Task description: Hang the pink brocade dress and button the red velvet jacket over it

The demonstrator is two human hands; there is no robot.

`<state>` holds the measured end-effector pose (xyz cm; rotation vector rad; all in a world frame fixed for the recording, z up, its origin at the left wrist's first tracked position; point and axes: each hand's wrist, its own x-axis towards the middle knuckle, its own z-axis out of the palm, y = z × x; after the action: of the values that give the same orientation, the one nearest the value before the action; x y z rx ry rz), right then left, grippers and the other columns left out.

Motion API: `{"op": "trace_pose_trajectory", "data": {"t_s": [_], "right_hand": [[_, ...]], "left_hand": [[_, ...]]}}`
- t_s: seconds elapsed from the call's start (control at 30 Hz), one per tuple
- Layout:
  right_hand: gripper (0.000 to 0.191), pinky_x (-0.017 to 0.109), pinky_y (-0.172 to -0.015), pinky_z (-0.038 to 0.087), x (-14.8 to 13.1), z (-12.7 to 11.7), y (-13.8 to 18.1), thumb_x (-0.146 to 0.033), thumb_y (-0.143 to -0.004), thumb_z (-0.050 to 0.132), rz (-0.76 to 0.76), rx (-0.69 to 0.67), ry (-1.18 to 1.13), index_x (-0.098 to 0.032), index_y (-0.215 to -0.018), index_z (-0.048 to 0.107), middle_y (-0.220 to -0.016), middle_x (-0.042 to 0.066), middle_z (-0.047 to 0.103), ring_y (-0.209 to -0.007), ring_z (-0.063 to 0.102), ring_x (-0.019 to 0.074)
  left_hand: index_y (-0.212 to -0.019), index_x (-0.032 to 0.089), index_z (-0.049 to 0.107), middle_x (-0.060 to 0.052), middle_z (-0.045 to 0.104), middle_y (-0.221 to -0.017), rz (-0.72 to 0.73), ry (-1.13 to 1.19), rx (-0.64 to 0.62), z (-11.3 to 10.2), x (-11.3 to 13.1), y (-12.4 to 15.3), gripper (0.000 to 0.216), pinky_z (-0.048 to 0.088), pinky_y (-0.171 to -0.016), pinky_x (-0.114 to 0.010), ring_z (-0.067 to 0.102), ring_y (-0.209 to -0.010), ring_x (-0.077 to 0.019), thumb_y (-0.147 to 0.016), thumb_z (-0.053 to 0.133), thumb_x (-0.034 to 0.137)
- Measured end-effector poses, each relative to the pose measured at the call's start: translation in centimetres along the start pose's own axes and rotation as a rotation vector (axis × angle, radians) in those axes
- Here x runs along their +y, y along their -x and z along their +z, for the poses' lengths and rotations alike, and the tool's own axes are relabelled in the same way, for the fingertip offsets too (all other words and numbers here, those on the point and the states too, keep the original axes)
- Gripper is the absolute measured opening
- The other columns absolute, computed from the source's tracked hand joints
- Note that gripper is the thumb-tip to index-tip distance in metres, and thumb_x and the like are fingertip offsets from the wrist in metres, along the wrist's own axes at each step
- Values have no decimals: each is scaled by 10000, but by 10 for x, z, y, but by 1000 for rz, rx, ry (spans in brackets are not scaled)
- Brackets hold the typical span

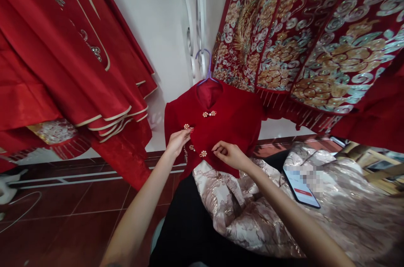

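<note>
A red velvet jacket hangs on a purple hanger, its lower part over my lap. A flower-shaped gold and pearl fastener joins its front near the neckline. My left hand pinches the jacket's front edge, just below another flower fastener. Lower down, the front is parted, with a flower fastener half on the right side. Close to that half, my right hand has its fingers bent together over the cloth; what they hold, if anything, is hidden.
A shiny patterned pink-beige cloth lies over my lap and to the right, with a lit phone on it. Red garments hang at left, and an embroidered fringed one at right. A white rail runs above the tiled floor.
</note>
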<state>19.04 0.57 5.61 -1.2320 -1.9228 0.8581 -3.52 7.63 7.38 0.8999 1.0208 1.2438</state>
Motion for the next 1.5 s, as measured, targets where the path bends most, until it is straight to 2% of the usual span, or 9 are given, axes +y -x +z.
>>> {"op": "trace_pose_trajectory", "data": {"t_s": [0.1,0.23,0.3,0.5,0.6,0.77,1.07,1.2,1.5], "right_hand": [[161,217,-589,447,0,0,0,-285,-814,547,2,-8,6,-181,-920,609,-817,18,660,-611,571,97],[167,218,-599,448,-1,-4,0,-285,-817,540,-10,-14,10,-183,-931,609,-821,16,662,-620,575,98],[169,219,-602,449,-2,-5,0,-285,-818,538,-10,-18,4,-183,-934,606,-820,17,664,-626,579,100],[168,215,-591,443,-5,-8,1,-275,-814,535,0,-27,-1,-179,-933,605,-807,17,657,-614,573,98],[167,210,-580,438,-6,-9,1,-283,-814,539,5,-21,-4,-178,-925,605,-794,12,651,-600,565,94],[178,211,-576,441,-5,-14,1,-296,-810,547,11,-8,1,-178,-929,607,-801,15,650,-598,561,95],[182,225,-584,455,-4,-17,0,-302,-812,544,-5,-2,-6,-178,-928,611,-798,28,656,-607,573,109],[185,223,-582,454,-6,-18,1,-302,-812,547,-3,-15,-1,-175,-929,614,-790,27,658,-602,573,106],[198,222,-581,450,-4,-19,0,-319,-812,552,12,-21,-11,-168,-924,614,-792,30,657,-605,574,104]], "left_hand": [[-790,130,718,-106,714,-975,19,-40,38,5,0,2,199,459,-912,-296,651,-906,-154,-658,745,275],[-823,128,708,-120,708,-940,-8,-242,-100,16,11,6,379,487,-834,-337,649,-860,-188,-679,709,479],[-845,131,705,-108,703,-913,129,-438,-137,24,21,6,403,489,-799,-330,642,-839,-197,-704,675,507],[-1136,223,624,-83,565,-1068,877,-1193,-179,55,48,-4,342,478,-760,-308,533,-978,-206,-817,589,342],[-1118,204,629,-97,522,-1043,1015,-1473,-150,69,56,-12,309,452,-784,-338,473,-999,-233,-841,560,323],[-986,184,667,-103,521,-998,1102,-1684,-200,77,66,-21,233,399,-808,-370,456,-964,-237,-891,482,288],[-1097,203,633,-103,514,-1126,1155,-1571,-286,66,62,-18,267,395,-833,-368,457,-1014,-235,-886,486,276],[-979,186,659,-97,525,-1116,1115,-1452,-296,73,63,-17,203,395,-844,-361,466,-994,-225,-852,548,298],[-861,210,669,-46,647,-860,982,-1200,-404,77,77,-13,128,237,-1052,-417,548,-909,-206,-803,581,282]]}}
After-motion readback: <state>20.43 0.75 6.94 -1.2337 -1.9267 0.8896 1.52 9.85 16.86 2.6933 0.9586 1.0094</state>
